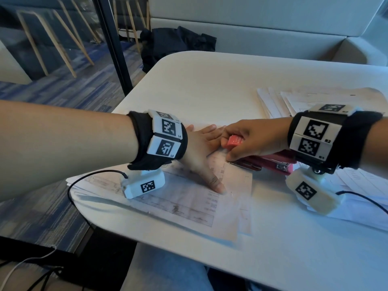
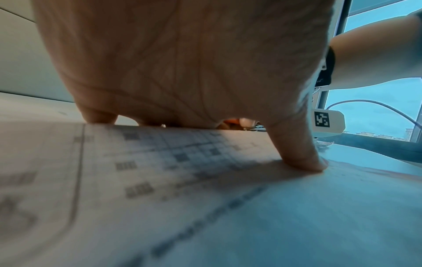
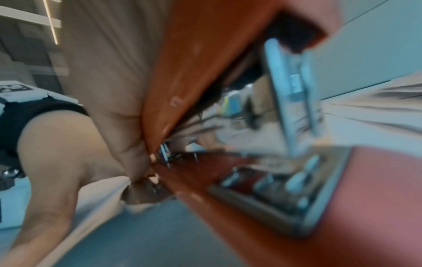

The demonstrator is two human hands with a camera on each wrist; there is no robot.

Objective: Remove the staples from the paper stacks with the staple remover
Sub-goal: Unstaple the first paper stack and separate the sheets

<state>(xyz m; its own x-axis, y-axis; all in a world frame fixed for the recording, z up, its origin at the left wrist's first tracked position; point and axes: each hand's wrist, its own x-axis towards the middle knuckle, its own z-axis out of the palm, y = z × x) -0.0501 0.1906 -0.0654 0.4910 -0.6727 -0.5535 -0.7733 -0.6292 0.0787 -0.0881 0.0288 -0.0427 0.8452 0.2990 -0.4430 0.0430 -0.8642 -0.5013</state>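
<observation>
A printed paper stack [image 1: 189, 202] lies on the white table [image 1: 210, 80] in front of me. My left hand [image 1: 199, 150] presses flat on it, fingers spread and thumb [image 1: 218, 187] pointing toward me; the left wrist view shows the palm [image 2: 182, 63] over the paper stack [image 2: 160, 180]. My right hand [image 1: 247, 137] grips a coral-red staple remover [image 1: 234, 142] at the stack's far right corner, just beside the left fingers. In the blurred right wrist view the staple remover [image 3: 205, 63] sits against my palm. The staple itself is hidden.
A pink stapler [image 1: 277, 162] lies on the table under my right wrist. More paper stacks [image 1: 294, 101] are fanned at the back right, and loose sheets [image 1: 357, 185] lie at the right. Dark clothing [image 1: 178, 45] sits on the bench beyond the table.
</observation>
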